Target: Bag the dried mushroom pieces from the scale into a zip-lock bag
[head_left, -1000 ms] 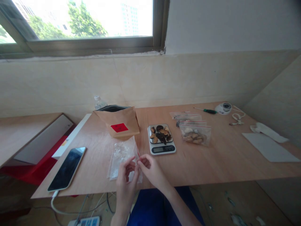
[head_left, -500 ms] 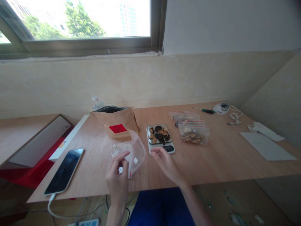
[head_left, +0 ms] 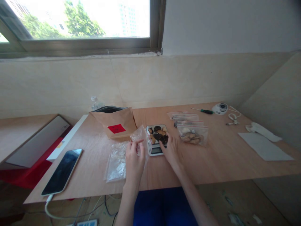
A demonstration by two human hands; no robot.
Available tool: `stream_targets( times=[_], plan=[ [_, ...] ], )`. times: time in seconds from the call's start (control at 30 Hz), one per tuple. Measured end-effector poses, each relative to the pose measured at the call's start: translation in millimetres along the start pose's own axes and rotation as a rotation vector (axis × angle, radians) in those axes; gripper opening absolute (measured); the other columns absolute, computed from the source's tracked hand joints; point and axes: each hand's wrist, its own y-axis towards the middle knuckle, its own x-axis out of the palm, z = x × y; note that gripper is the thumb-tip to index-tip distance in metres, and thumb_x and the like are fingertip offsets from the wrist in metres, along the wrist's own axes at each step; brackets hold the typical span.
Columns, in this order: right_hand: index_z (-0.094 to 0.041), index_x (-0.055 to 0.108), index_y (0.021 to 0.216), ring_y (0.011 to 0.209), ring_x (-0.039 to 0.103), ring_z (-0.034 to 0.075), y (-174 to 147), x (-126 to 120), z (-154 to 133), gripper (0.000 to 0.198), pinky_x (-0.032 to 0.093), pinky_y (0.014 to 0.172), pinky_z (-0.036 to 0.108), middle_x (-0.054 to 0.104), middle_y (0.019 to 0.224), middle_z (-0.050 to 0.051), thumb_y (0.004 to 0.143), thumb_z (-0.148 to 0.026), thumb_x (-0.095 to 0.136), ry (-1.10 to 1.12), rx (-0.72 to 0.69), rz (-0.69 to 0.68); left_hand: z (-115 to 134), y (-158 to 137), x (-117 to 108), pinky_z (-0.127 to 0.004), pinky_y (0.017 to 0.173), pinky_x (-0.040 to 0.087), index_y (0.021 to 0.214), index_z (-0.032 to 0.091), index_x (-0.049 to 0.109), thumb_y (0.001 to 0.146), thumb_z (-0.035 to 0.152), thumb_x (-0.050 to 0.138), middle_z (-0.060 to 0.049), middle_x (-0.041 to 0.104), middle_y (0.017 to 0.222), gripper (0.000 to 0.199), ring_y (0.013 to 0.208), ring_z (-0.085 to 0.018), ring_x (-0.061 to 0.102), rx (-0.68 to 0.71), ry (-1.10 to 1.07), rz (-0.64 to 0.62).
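Observation:
My left hand (head_left: 135, 157) is closed on a clear zip bag (head_left: 147, 147), whose mouth faces the scale's left edge. A white digital scale (head_left: 156, 153) carries dark and tan dried slices, perhaps dried mushrooms (head_left: 158, 133), on its pan. Over the scale's right side reaches my right hand (head_left: 171, 150); thumb and fingers are apart at the nearest slices, and none is visibly lifted. Beneath and left of my left hand lie more clear plastic bags (head_left: 116, 163). Several filled zip bags (head_left: 192, 135) rest to the right of the scale.
Behind the loose bags stands an open brown paper pouch (head_left: 115, 124) with a red label. A phone (head_left: 62, 172) on a cable lies at left. Far right hold a screwdriver (head_left: 207, 111), a white camera (head_left: 220, 108) and a white sheet (head_left: 263, 147).
My left hand has moved right, bringing the clear bag up against the scale. My right hand has moved forward from the scale's front to the slices on the pan.

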Motion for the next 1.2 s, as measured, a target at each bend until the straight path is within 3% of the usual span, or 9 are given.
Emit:
stream_targets(
  times=[0.13,0.3,0.47,0.63,0.77,0.93,1.03,1.13,1.2],
  plan=[
    [-0.015,0.050,0.116,0.099,0.051,0.028,2.7,-2.2,8.4,0.039,0.043,0.086,0.045,0.055,0.105,0.015,0.083,-0.035,0.049,0.048,-0.011,-0.008,-2.6,1.3,-1.1,-0.029,0.066,0.041,0.093,0.018,0.057,0.086,0.024,0.041,-0.003,0.050,0.078,0.018,0.071,-0.016,0.049,-0.006,-0.002,0.013],
    [-0.018,0.057,0.108,0.099,0.053,0.025,6.2,-4.6,16.9,0.031,0.046,0.086,0.042,0.052,0.104,0.012,0.084,-0.036,0.049,0.156,-0.017,0.016,-1.5,-2.2,-1.5,-0.023,0.053,0.035,0.088,0.018,0.051,0.085,0.025,0.044,0.004,0.040,0.061,0.010,0.054,-0.012,0.042,-0.069,-0.082,0.068],
    [-0.019,0.062,0.097,0.097,0.053,0.024,10.2,-9.8,16.8,0.024,0.047,0.085,0.040,0.052,0.100,0.010,0.083,-0.036,0.052,0.178,-0.050,0.069,2.8,-5.8,2.5,-0.021,0.050,0.033,0.111,0.018,0.042,0.084,0.024,0.046,0.008,0.033,0.059,0.028,0.050,-0.010,0.038,-0.118,-0.200,0.174],
    [-0.019,0.064,0.088,0.085,0.057,0.020,13.5,-18.5,15.9,0.021,0.049,0.078,0.035,0.054,0.091,0.008,0.086,-0.032,0.049,0.235,-0.090,-0.012,1.3,-4.5,5.2,-0.023,0.057,0.036,0.113,0.017,0.051,0.084,0.025,0.046,0.005,0.043,0.062,0.031,0.054,-0.011,0.043,-0.149,-0.152,0.186],
    [-0.019,0.065,0.084,0.080,0.058,0.020,16.7,-28.2,11.9,0.020,0.049,0.076,0.036,0.056,0.088,0.007,0.085,-0.033,0.050,0.284,-0.060,-0.033,-1.6,-3.3,9.5,-0.027,0.067,0.040,0.105,0.017,0.060,0.085,0.024,0.043,-0.005,0.060,0.085,0.028,0.072,-0.015,0.052,-0.111,-0.121,0.192],
    [-0.017,0.064,0.084,0.075,0.061,0.018,19.9,-55.1,-28.4,0.021,0.052,0.071,0.032,0.061,0.089,0.008,0.078,-0.037,0.060,0.616,0.124,-0.015,-1.1,-2.8,18.7,-0.034,0.072,0.042,0.102,0.017,0.065,0.084,0.027,0.044,-0.008,0.058,0.083,0.029,0.077,-0.020,0.054,-0.092,-0.007,0.239],
    [-0.017,0.062,0.088,0.079,0.064,0.018,17.9,-68.9,-67.0,0.023,0.052,0.073,0.030,0.066,0.087,0.006,0.076,-0.037,0.063,0.914,0.300,-0.144,0.5,-2.1,24.2,-0.044,0.084,0.040,0.099,0.018,0.067,0.083,0.029,0.047,-0.009,0.057,0.082,0.028,0.086,-0.024,0.053,-0.078,0.072,0.273],
    [-0.017,0.062,0.085,0.076,0.064,0.017,13.3,-67.1,-90.9,0.021,0.053,0.070,0.028,0.067,0.084,0.005,0.074,-0.035,0.064,0.989,0.336,-0.261,2.4,-3.2,27.3,-0.045,0.093,0.037,0.102,0.018,0.066,0.084,0.030,0.046,-0.012,0.059,0.103,0.029,0.103,-0.025,0.052,-0.106,-0.074,0.266],
    [-0.016,0.062,0.082,0.074,0.064,0.016,9.8,-58.4,-94.1,0.018,0.053,0.068,0.027,0.065,0.083,0.005,0.075,-0.032,0.063,0.923,0.299,-0.240,4.4,-6.0,28.2,-0.043,0.099,0.035,0.105,0.019,0.065,0.086,0.033,0.044,-0.012,0.057,0.117,0.031,0.114,-0.024,0.049,-0.177,-0.225,0.229]
  ],
)
